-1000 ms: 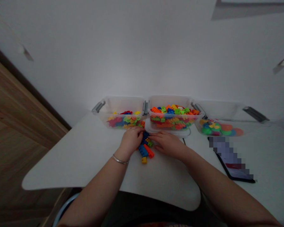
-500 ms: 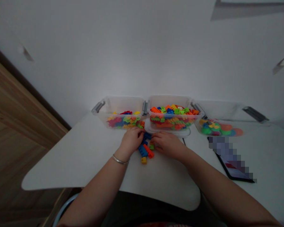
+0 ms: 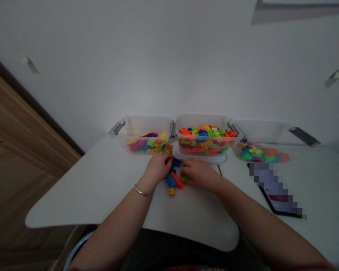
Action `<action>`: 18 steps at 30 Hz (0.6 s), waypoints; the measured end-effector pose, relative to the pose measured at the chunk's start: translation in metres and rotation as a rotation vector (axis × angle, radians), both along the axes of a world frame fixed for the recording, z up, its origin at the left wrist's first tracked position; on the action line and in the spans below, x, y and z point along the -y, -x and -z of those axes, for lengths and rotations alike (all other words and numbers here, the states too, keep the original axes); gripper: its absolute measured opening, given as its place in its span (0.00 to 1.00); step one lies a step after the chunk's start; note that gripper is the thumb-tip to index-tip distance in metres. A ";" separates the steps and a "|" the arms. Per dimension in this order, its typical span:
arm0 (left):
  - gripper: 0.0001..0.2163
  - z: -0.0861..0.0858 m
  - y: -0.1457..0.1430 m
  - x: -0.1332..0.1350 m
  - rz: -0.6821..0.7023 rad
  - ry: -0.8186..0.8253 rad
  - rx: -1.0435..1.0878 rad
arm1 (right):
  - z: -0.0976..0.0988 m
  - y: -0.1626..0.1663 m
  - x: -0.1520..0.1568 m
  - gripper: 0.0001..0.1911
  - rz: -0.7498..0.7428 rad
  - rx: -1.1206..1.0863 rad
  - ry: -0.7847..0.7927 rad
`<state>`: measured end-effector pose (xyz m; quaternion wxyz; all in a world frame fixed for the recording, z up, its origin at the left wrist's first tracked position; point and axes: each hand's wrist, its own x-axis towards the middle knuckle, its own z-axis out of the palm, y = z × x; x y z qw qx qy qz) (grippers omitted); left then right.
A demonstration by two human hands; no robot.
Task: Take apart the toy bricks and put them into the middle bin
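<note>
the fingers of the right hand [image 3: 199,174] are bent down around a small green block [image 3: 184,178], in front of the middle tub [image 3: 205,119]; the knuckles hide part of it, and i can't tell whether they grip it. the left hand [image 3: 156,168] has its fingers curled and its thumb next to a dark blue block [image 3: 176,162], and i can't tell whether anything is pinched there. the dark blue block lies between the hands, near the front left corner of the middle tub.

farther out in front of the middle tub, toward the person, a blue block [image 3: 170,180] and an orange-red block [image 3: 177,181] lie side by side, with a yellow block [image 3: 171,192] at their near end. a bracelet [image 3: 143,191] circles the left wrist.

the middle tub is heaped with mixed blocks and sits over a clear lid [image 3: 222,159]. just to the left of the middle tub is another tub [image 3: 147,122] holding colourful pieces, and an orange piece [image 3: 170,148] shows between the two. to the right of the middle tub a third tub [image 3: 262,130] holds round and yellow pieces; in front of that, well right of the middle tub, a phone [image 3: 275,194] lies on the white table [image 3: 87,195].
</note>
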<state>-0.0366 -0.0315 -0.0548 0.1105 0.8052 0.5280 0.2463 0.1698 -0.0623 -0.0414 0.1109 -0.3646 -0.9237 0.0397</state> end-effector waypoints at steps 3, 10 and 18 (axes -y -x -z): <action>0.11 -0.002 -0.001 0.002 0.002 0.000 0.000 | -0.003 -0.003 -0.001 0.03 -0.005 -0.018 -0.019; 0.12 -0.005 -0.002 0.003 0.010 0.004 -0.001 | -0.032 -0.031 -0.005 0.06 0.094 -0.370 -0.310; 0.11 -0.003 0.001 0.003 -0.007 0.004 0.032 | -0.041 -0.072 -0.024 0.13 0.574 -0.696 -0.635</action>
